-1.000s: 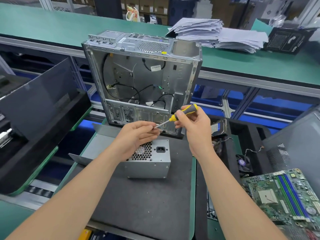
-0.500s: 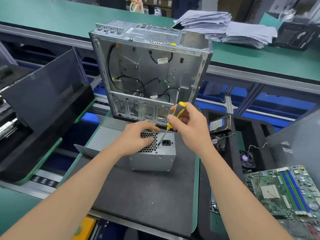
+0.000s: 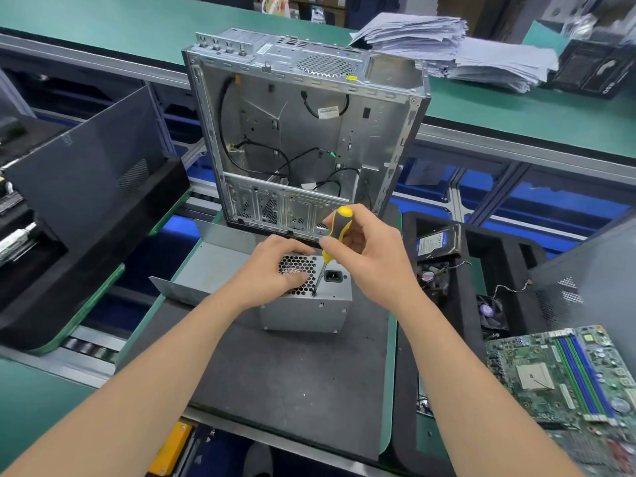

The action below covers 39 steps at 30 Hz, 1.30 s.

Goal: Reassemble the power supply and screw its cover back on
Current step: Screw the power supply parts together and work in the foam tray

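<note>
A silver power supply [image 3: 303,313] stands on the dark mat [image 3: 292,380], its honeycomb grille and black socket facing up. My left hand [image 3: 272,270] lies on the grille, its fingers bent over the supply's top. My right hand [image 3: 368,256] grips a yellow and black screwdriver [image 3: 335,235] nearly upright. Its tip sits on a screw [image 3: 314,294] at the front edge of the top face, between grille and socket.
An empty computer case [image 3: 303,132] stands open just behind the supply. A loose grey metal panel [image 3: 206,266] lies left of it. Black foam trays hold a hard drive [image 3: 435,242] and fans [image 3: 490,311] at right. A motherboard [image 3: 571,376] lies lower right.
The screwdriver swung from near level to upright and its tip came down onto the screw. My left hand dropped from the tip onto the grille.
</note>
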Each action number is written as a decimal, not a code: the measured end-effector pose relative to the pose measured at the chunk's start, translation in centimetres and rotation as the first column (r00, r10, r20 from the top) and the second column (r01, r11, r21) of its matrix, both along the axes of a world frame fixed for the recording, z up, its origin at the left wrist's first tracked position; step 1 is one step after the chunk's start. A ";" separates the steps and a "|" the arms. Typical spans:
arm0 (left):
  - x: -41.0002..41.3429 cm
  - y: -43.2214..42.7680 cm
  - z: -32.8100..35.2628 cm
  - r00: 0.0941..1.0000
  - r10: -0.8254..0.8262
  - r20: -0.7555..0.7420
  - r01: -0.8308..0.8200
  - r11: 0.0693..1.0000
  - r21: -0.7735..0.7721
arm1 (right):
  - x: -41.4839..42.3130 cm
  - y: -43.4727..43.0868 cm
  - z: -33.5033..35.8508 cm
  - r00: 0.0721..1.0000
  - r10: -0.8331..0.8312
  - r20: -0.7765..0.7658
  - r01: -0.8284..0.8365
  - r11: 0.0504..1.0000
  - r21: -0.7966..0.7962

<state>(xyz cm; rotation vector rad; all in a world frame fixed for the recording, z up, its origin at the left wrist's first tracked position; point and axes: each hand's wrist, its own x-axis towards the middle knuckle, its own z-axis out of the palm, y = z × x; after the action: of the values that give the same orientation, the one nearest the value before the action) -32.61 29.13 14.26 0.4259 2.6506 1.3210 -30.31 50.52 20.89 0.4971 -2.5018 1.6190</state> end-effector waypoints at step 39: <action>-0.5 0.1 1.3 0.951 -0.274 0.140 0.220 0.923 0.315 | -1.1 -0.1 3.6 0.972 0.234 -0.010 -0.221 0.931 0.291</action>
<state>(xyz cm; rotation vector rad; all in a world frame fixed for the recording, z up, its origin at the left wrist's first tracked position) -33.10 29.21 15.57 0.6231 2.1720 1.5906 -31.36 50.44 24.45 0.8777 -2.7464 1.2895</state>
